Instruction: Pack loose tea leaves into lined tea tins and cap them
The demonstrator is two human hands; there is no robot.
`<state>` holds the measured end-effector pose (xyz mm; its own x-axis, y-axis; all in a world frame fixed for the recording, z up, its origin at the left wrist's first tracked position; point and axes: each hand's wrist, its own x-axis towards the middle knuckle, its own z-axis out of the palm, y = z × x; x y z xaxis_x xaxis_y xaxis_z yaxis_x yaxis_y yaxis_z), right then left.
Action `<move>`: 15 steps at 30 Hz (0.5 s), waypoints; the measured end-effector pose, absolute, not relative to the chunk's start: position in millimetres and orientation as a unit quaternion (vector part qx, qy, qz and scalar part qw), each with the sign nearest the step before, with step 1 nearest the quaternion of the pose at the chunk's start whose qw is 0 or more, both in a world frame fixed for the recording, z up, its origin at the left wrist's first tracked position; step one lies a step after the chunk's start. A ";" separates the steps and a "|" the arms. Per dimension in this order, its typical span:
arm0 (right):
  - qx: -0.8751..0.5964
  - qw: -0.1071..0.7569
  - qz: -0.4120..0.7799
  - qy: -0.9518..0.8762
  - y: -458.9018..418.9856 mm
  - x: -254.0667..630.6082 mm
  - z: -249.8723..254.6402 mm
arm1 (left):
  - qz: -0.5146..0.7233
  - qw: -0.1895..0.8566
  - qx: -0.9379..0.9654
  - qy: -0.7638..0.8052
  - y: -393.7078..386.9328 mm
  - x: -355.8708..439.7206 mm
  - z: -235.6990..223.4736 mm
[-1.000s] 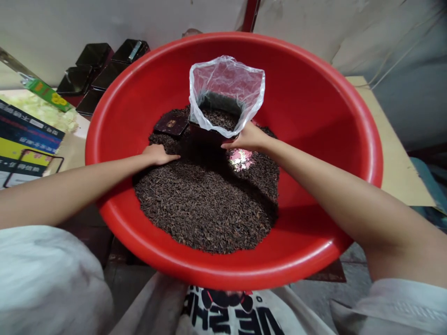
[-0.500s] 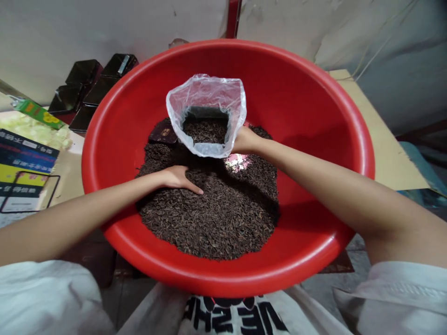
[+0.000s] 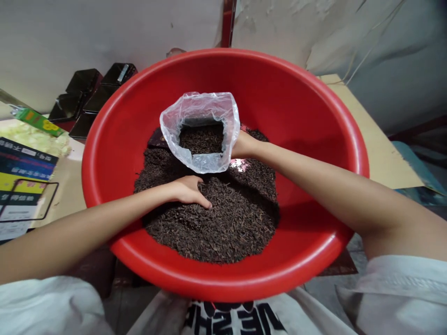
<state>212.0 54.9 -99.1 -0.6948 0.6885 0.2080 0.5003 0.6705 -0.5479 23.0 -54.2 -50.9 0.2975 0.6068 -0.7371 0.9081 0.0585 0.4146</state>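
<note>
A big red basin sits in front of me, holding a heap of dark loose tea leaves. At the back of the heap stands a small dark box lined with a clear plastic bag, partly filled with leaves. My right hand grips the bag's right side; its fingers are hidden behind the plastic. My left hand is cupped, fingers pressed together and dug into the leaves just below the bag. A dark flat lid lies on the leaves to the bag's left.
Several black tins are stacked against the wall at the back left. Printed cartons and a green packet lie on the left table. A pale board runs along the right. My lap is under the basin's near rim.
My left hand has moved from the left of the box to the middle of the heap, sinking its fingers into the leaves. The right hand stays on the bag.
</note>
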 end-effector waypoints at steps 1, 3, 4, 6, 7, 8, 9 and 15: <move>-0.333 0.204 0.225 -0.893 54.0 211.4 -98.3 | -0.160 0.463 0.663 0.567 -57.0 23.1 -45.7; -0.332 0.202 0.207 -0.898 52.9 210.5 -97.1 | -0.136 0.480 0.669 0.551 -63.0 22.6 -35.2; -0.332 0.199 0.199 -0.901 52.6 210.2 -96.8 | -0.117 0.487 0.677 0.539 -66.3 22.1 -29.8; -0.328 0.195 0.190 -0.905 52.7 209.9 -97.0 | -0.076 0.490 0.697 0.519 -73.4 20.7 -18.8; -0.323 0.197 0.191 -0.906 52.8 209.9 -97.4 | -0.061 0.485 0.704 0.514 -76.9 20.1 -13.3; -0.317 0.203 0.193 -0.906 53.0 209.9 -97.9 | -0.054 0.481 0.709 0.513 -80.4 19.7 -7.9; -0.311 0.211 0.197 -0.905 53.0 210.0 -98.4 | -0.055 0.479 0.711 0.512 -83.7 19.5 -2.8; -0.335 0.212 0.210 -0.894 50.3 210.3 -97.0 | -0.075 0.494 0.700 0.510 -92.7 23.9 22.9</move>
